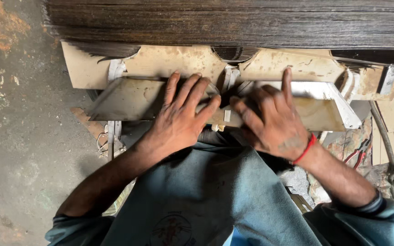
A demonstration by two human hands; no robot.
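My left hand (182, 117) lies flat, fingers spread, on a stack of thin beige cut card sheets (126, 98) that rests in front of me. My right hand (272, 119), with a red thread at the wrist, presses on the right part of the same stack (318, 114), its forefinger stretched up onto a notched beige sheet (292, 64) behind. Both hands press on the sheets from above; neither closes around them. White edges of sheets (343, 102) show at the right.
A tall dark pile of stacked thin sheets (233, 23) runs across the top. More notched beige pieces (178, 61) lie under it. Red-handled pliers (359, 155) and dark cables (393, 159) lie at the right. Stained concrete floor (19, 127) is at the left. My blue-clad knee (215, 191) is below.
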